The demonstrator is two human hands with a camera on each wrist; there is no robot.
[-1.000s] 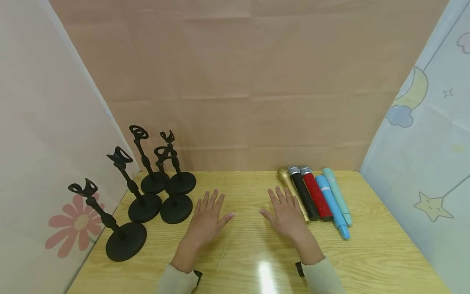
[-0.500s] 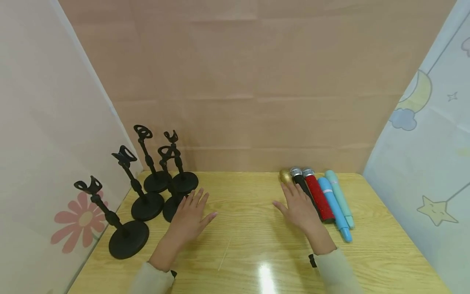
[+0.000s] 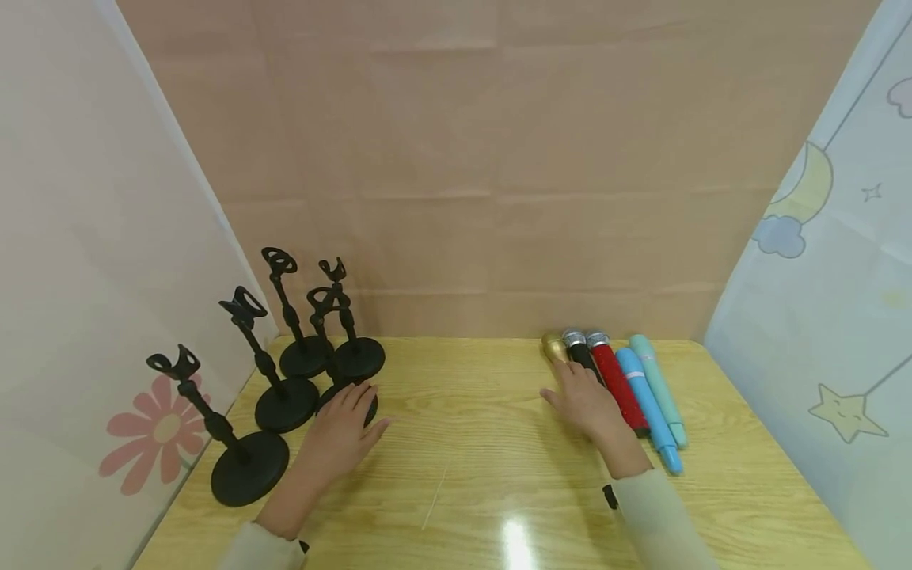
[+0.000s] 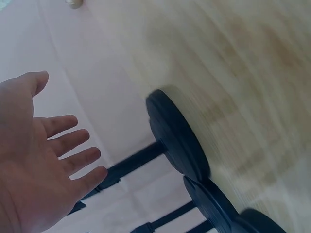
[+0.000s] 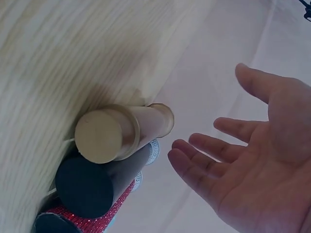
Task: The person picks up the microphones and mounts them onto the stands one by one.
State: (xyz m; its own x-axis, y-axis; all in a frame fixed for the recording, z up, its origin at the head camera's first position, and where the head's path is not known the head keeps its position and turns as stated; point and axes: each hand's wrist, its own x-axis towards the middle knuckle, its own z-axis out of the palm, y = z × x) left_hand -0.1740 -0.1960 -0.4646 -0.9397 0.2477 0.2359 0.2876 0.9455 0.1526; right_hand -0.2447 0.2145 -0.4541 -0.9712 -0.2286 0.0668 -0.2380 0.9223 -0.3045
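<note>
Five black stands [image 3: 249,469] upright near the left edge of the desk [image 3: 492,451], grouped toward its far left corner; tops bare. Side by side from near the far edge, right of its middle: gold microphone [image 3: 554,347], black microphone [image 3: 582,356], red microphone [image 3: 620,388], blue microphone [image 3: 647,410], mint microphone [image 3: 659,388], all lying flat.

Left hand [image 3: 335,437]: over the base of the nearest-to-middle stand, fingers extended, holding nothing; contact cannot be told. Right hand [image 3: 590,404]: over the gold microphone, fingers loosely bent and parted, holding nothing.

Progress, judged: the very start. Done: nothing visible. Left: everything; no microphone off the desk, no stand filled.
</note>
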